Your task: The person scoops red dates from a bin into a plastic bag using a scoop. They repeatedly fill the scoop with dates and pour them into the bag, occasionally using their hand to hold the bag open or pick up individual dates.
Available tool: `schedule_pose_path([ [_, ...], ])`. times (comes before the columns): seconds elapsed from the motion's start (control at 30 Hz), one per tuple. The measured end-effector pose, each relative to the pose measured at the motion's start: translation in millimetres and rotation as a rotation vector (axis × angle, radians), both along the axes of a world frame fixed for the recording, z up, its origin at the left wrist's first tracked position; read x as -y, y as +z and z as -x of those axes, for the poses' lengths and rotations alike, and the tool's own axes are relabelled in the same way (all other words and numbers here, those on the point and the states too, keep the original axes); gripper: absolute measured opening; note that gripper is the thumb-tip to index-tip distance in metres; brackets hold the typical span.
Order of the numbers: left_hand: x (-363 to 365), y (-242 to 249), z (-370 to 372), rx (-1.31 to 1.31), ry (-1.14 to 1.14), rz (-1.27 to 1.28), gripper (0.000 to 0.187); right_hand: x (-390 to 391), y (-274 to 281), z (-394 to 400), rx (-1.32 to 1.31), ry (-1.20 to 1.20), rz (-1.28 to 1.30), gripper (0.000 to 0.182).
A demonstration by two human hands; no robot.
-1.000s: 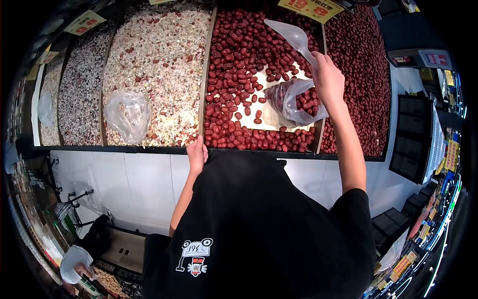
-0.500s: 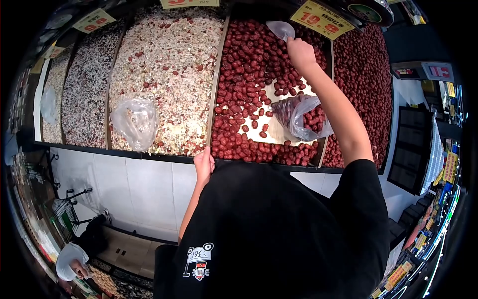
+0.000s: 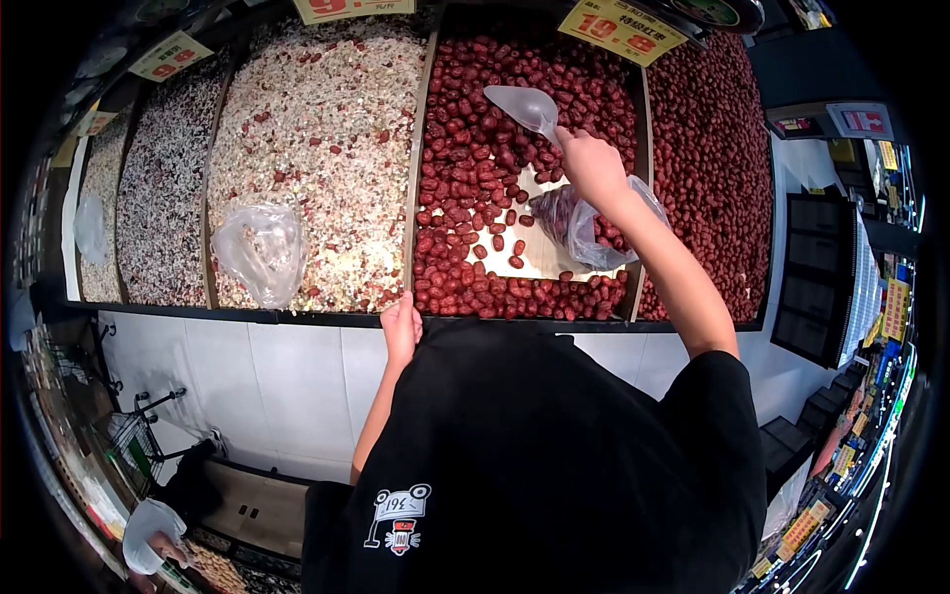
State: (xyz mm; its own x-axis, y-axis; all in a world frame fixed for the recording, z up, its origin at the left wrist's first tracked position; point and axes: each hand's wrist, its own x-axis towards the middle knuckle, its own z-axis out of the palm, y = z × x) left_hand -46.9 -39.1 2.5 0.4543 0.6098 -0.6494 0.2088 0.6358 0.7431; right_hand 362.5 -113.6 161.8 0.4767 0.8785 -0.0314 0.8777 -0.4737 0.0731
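Compared with the frame before, the right hand (image 3: 594,170) has come nearer from the far end of the bin of red dates (image 3: 475,89), and the scoop (image 3: 526,107) now lies over the middle of the dates, its bowl pointing left and far. The left hand (image 3: 401,325) stays at the near rim (image 3: 247,317) of the table.

The bag of dates (image 3: 592,247) rests on the bare board (image 3: 539,255) in the right part of the bin, its open mouth toward the right; the right forearm passes over its right side and hides part of it. Left of the wooden divider (image 3: 421,148), a clear bag (image 3: 265,255) lies on the grain mix (image 3: 317,148). Smaller dates (image 3: 703,178) fill the bin to the right, and a yellow price sign (image 3: 621,32) stands at the far end.

The right hand's fingers are closed around the scoop's handle. The left hand's fingers are bent close together at the rim, beside the divider's near end; whether they pinch it, I cannot tell.
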Motion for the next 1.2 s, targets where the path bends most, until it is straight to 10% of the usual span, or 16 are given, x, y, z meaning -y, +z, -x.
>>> schedule_pose_path([
  [0.73,-1.8,-13.7,2.0,0.039,0.018,0.020,0.059,-65.6,-7.5,27.3,0.205,0.100,-0.071,0.024],
  [1.2,4.2,-2.0,2.4,0.090,0.015,-0.044,0.054,38.0,-16.9,119.0,-0.013,0.059,0.059,0.026],
])
